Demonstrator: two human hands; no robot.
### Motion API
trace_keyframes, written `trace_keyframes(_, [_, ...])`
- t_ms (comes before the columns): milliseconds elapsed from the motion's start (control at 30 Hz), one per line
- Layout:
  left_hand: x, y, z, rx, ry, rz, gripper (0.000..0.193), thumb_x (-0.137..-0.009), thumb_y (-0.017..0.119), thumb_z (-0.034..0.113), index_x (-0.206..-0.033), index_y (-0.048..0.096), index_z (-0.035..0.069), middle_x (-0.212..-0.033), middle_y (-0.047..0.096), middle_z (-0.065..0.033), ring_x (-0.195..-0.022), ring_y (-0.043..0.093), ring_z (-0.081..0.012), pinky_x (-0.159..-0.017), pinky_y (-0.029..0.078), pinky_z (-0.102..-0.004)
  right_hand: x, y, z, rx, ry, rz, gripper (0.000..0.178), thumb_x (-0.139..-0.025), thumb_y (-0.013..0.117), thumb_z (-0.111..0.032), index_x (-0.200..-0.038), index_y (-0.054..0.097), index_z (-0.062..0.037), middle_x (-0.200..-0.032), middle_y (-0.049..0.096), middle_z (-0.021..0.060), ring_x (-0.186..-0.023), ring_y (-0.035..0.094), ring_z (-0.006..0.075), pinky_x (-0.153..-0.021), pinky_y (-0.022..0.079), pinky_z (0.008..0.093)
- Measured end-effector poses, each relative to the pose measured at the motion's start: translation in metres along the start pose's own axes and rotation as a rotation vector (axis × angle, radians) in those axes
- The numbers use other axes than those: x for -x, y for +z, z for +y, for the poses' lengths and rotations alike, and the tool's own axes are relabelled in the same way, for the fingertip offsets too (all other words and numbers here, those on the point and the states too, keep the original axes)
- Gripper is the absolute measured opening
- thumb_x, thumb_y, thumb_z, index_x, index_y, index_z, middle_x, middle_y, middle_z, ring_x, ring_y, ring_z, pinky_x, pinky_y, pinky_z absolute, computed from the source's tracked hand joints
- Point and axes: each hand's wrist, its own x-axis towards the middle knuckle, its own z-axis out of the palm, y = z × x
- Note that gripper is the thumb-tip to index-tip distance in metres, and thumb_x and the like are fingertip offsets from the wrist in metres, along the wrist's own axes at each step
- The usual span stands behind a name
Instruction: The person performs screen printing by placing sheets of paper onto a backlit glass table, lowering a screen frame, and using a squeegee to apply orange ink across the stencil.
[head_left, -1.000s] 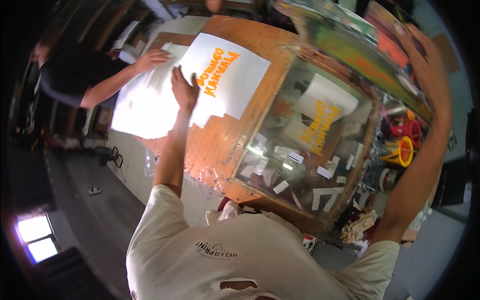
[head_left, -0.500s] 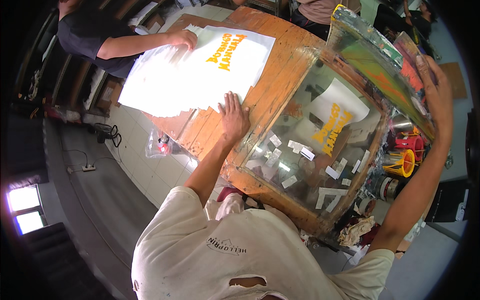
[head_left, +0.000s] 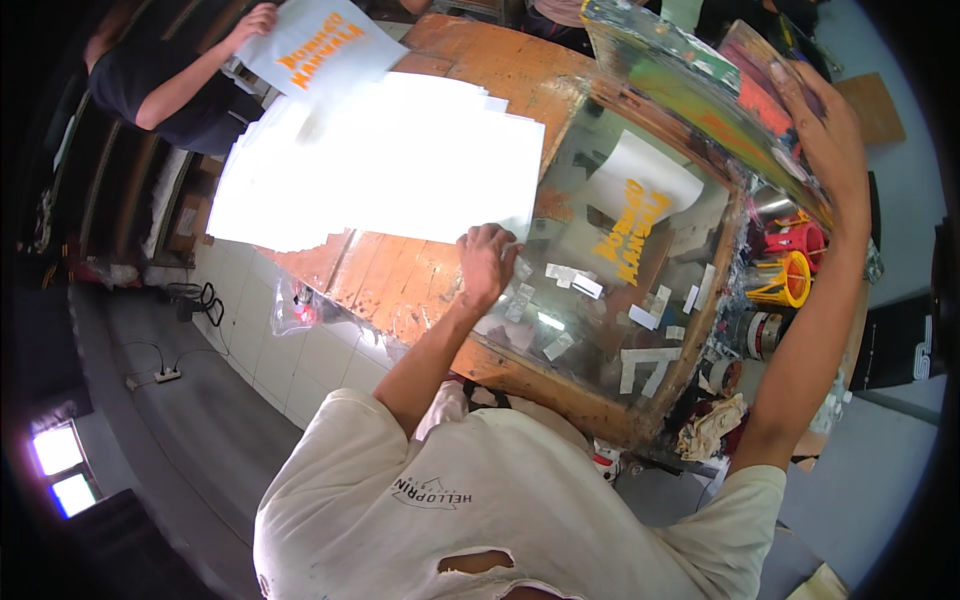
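Note:
My left hand has its fingers curled in a pinch at the near right corner of a blank white sheet, the top one of a paper stack. That corner reaches over the edge of the glass plate. Under the glass lies a sheet with orange lettering, among several pale tape pieces. My right hand is wrapped over the upper edge of a paint-stained printing screen frame, which stands tilted up along the far right side of the glass.
At the left, a co-worker's hand holds up a sheet with orange print. Paint pots, including a yellow one and a red one, stand right of the glass near a crumpled rag. The wooden table carries the stack.
The co-worker has lifted the orange-printed sheet off the stack toward the left. My left hand went from lying flat to pinching the blank sheet, whose edge now overlaps the glass.

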Motion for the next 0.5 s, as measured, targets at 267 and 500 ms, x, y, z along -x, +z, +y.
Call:
trace_keyframes(267, [-0.055, -0.032, -0.033, 0.749, -0.467, -0.242, 0.014, -0.089, 0.078, 0.018, -0.095, 0.080, 0.005, -0.091, 0.077, -0.0128, -0.079, 0.070, -0.0192, -0.078, 0.055, -0.0328, 0.006, -0.007, -0.023, 0.046, 0.005, -0.050, 0.054, -0.100, 0.061, -0.052, -0.122, 0.069, -0.0032, -0.107, 0.073, 0.0151, -0.099, 0.067, 0.0226, -0.093, 0.049, 0.0318])
trace_keyframes(500, [-0.058, -0.007, 0.053, -0.024, -0.202, -0.650, 0.046, -0.094, 0.069, 0.043, -0.137, 0.064, 0.028, -0.164, 0.036, -0.0183, -0.157, 0.009, -0.0464, -0.110, 0.003, -0.0841, 0.005, -0.023, -0.074, -0.038, 0.239, -0.093, 0.045, -0.099, 0.066, -0.043, -0.091, 0.069, 0.0015, -0.071, 0.069, 0.0090, -0.056, 0.067, 0.0189, -0.058, 0.053, 0.0344])
